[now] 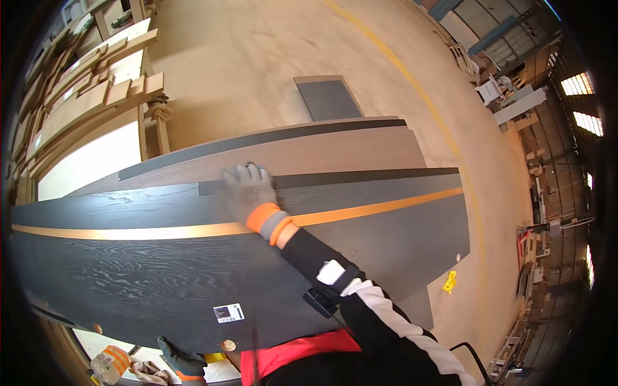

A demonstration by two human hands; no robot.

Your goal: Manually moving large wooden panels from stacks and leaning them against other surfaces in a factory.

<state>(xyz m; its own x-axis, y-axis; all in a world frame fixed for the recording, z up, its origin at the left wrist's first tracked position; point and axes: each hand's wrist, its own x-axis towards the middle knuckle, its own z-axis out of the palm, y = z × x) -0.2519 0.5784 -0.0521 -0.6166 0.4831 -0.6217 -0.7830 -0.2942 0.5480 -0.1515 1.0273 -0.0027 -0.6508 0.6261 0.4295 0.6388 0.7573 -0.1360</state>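
A large dark wood-grain door panel (148, 276) with an orange-gold stripe (360, 209) lies in front of me. My right hand (250, 186), in a grey glove with an orange cuff, is at the panel's far edge. Its fingers curl over a narrow dark strip (360, 178) there; the thumb side is smeared by motion. At the near edge, my left hand (182, 359), in a dark glove, lies beside the panel, its fingers partly hidden. A white label (229, 313) is stuck on the panel near my body.
Beyond the panel lie a brown board with a dark edge (322, 145) and a smaller grey panel (329, 98). Stacked wooden pieces (90, 100) stand on the left. A yellow scrap (449, 282) is on the floor at right. A clear bottle (105, 368) sits lower left.
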